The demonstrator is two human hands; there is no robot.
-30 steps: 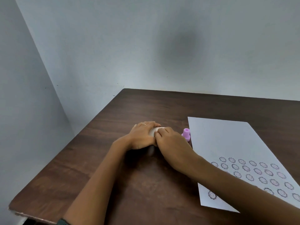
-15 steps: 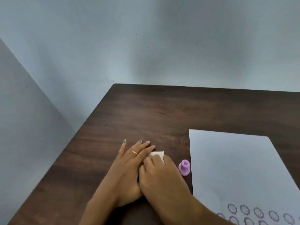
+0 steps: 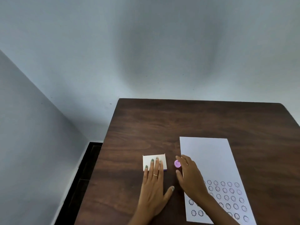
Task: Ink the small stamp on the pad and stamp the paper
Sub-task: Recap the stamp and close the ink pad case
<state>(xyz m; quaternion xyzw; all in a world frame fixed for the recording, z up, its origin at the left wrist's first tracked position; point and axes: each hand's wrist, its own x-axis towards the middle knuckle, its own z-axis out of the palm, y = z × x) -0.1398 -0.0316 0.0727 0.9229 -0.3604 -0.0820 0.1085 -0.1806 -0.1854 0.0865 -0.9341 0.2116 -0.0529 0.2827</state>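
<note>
A small white ink pad box (image 3: 154, 160) lies on the dark wooden table (image 3: 162, 124). My left hand (image 3: 154, 184) rests flat, fingertips spread on the pad's lid. The small purple stamp (image 3: 177, 163) stands between the pad and the white paper (image 3: 206, 153). My right hand (image 3: 189, 174) hovers open just right of the stamp, fingers curved around it; whether they touch it is unclear. The paper's near half carries rows of round stamp marks (image 3: 224, 190), partly hidden by my right forearm.
The table's left edge (image 3: 103, 153) drops to a dark floor beside a pale wall. The far half of the paper is blank. The table's far edge meets the back wall.
Both hands were closed together over the pad box. They have parted: the left lies flat on the lid, the right has moved right to the stamp. The camera tilted down.
</note>
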